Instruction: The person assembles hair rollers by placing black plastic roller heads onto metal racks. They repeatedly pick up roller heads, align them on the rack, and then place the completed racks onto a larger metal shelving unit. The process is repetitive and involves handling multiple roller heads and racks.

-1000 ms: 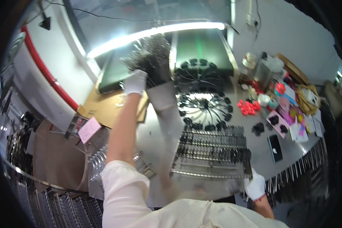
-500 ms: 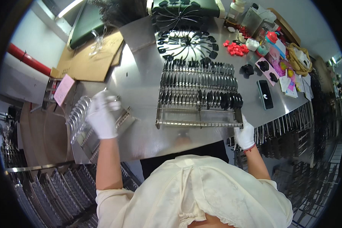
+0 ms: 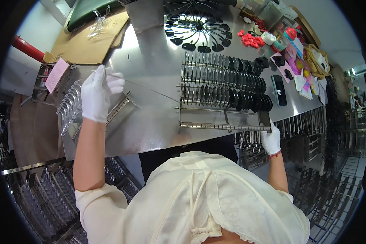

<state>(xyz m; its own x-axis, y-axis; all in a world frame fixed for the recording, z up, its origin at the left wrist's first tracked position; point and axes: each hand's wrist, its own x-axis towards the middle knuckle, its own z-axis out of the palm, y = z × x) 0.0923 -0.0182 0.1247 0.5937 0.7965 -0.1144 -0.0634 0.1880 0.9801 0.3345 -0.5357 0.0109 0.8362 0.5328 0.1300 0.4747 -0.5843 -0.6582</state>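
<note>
Head view: looked down on a shiny metal tabletop [image 3: 154, 77] and on a person in a cream top.
Left hand: the left hand [image 3: 96, 97] wore a white glove. It was closed around the end of a thin metal rod [image 3: 150, 90], with the fingers pinching it.
Thin rod: it ran from the left hand across the tabletop toward the metal rack [image 3: 223, 95]. Its far end was near the left side of the rack.
Clear hooks: a row of clear plastic hooks [image 3: 69, 106] sat just to the left of the left hand, at the left edge of the tabletop.
Right hand: the right hand [image 3: 271, 140] also wore a white glove. It held the near right corner of the metal rack, at the front edge of the tabletop. The fingers were curled on the rack's frame.
Metal rack: it lay flat in the middle of the tabletop. Rows of small black pieces filled its top part. Its near bars were bare.
Round wheel: a round wire holder [image 3: 197, 29] with black pieces on its arms lay behind the rack.
Cardboard: a brown cardboard sheet [image 3: 89, 40] lay at the far left of the tabletop.
Small things: red bits [image 3: 250, 39] and a black phone [image 3: 279, 90] lay to the right of the rack.
</note>
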